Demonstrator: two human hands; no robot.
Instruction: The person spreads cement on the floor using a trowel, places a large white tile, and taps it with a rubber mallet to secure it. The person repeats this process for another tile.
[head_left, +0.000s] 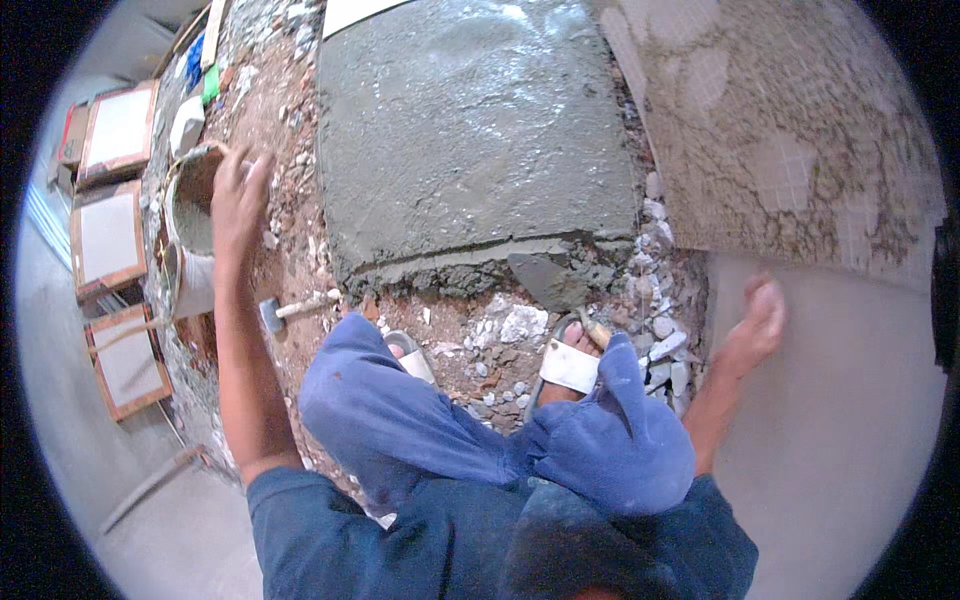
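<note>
My left hand (240, 195) is raised beside the rim of a bucket (168, 215) with grey mortar inside; its fingers are apart and nothing shows in them. On the right, my right hand (762, 318) is near the lower edge of a large brown mottled tile (790, 150). Its fingers are blurred and partly hidden, so I cannot make out whether they are closed. A bed of wet grey mortar (470, 150) lies ahead of my feet. A trowel (545, 278) rests at its near edge, handle toward my right foot. A mallet (272, 314) lies on the rubble to the left.
Broken stones and rubble (525, 322) cover the ground around my sandals (568, 368). Several orange-edged, white-faced boxes (110, 232) stand at the far left. A pale board (355, 12) lies at the far edge of the mortar. Smooth grey floor (830, 430) extends at the right.
</note>
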